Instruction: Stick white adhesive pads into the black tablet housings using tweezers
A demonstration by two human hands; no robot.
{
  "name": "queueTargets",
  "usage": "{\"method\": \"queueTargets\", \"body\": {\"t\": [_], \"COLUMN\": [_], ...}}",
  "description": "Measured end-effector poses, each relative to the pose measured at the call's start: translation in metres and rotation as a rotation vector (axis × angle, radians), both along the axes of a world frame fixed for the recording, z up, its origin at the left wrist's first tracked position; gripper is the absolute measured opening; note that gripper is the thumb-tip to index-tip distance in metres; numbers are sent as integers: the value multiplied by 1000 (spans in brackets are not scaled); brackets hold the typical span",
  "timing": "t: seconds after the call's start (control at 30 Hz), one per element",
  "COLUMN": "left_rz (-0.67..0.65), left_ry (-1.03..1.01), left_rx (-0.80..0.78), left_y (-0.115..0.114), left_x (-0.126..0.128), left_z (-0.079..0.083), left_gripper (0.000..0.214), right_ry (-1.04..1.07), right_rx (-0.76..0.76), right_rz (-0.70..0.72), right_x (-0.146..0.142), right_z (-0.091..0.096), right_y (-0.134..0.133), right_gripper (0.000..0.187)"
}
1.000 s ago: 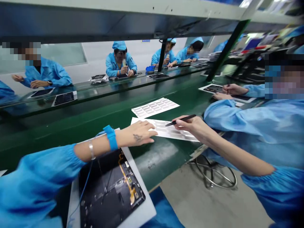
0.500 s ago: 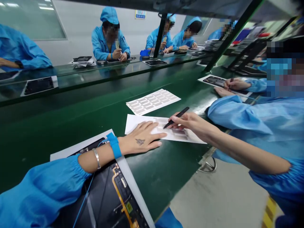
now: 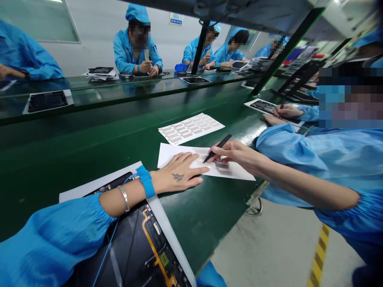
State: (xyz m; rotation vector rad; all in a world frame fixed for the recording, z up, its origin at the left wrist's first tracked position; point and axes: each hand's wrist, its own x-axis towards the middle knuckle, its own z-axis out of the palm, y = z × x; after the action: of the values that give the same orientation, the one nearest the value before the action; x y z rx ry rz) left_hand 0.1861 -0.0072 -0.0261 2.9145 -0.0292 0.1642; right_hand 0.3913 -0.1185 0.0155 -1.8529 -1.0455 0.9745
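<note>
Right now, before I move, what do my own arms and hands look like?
Both arms wear bright blue smock sleeves with gathered elastic cuffs: left sleeve, right sleeve. Your left hand has a small tattoo on its back. At that wrist are a blue wrist strap with a thin blue cord and a silver bangle. Your right hand shows no strap or jewellery.

An electronics assembly workshop: a long green conveyor belt (image 3: 89, 135) runs between workers in blue smocks and caps (image 3: 137, 44) (at least 5 of them), with opened tablet panels (image 3: 143, 247) at their places.
</note>
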Motion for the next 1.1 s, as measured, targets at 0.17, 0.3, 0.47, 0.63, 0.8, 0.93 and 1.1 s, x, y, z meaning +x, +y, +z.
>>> {"method": "queueTargets", "body": {"t": [0.17, 0.3, 0.47, 0.63, 0.8, 0.93, 1.1], "left_rz": [3, 3, 0, -3, 140, 398, 458], "left_ry": [-9, -24, -22, 80, -103, -225, -245], "left_rx": [15, 17, 17, 73, 171, 170, 103], "left_y": [-1, 1, 3, -2, 23, 41, 40], "left_x": [0, -1, 1, -1, -68, -159, -215], "left_z": [-2, -3, -3, 8, 38, 48, 23], "left_gripper": [45, 45, 45, 52, 54, 33, 26], "right_ry": [-20, -19, 45, 204, 226, 216, 200], "right_rx": [-10, 13, 118, 413, 456, 415, 345], "right_rz": [-26, -54, -162, -294, -297, -169, 177], "right_x": [2, 4, -6, -30, -40, -72, -158], "right_z": [0, -6, -7, 16, 20, 9, 3], "right_y": [2, 0, -4, -6, -4, 17, 61], "right_gripper": [55, 54, 55, 51, 39, 42, 58]}}
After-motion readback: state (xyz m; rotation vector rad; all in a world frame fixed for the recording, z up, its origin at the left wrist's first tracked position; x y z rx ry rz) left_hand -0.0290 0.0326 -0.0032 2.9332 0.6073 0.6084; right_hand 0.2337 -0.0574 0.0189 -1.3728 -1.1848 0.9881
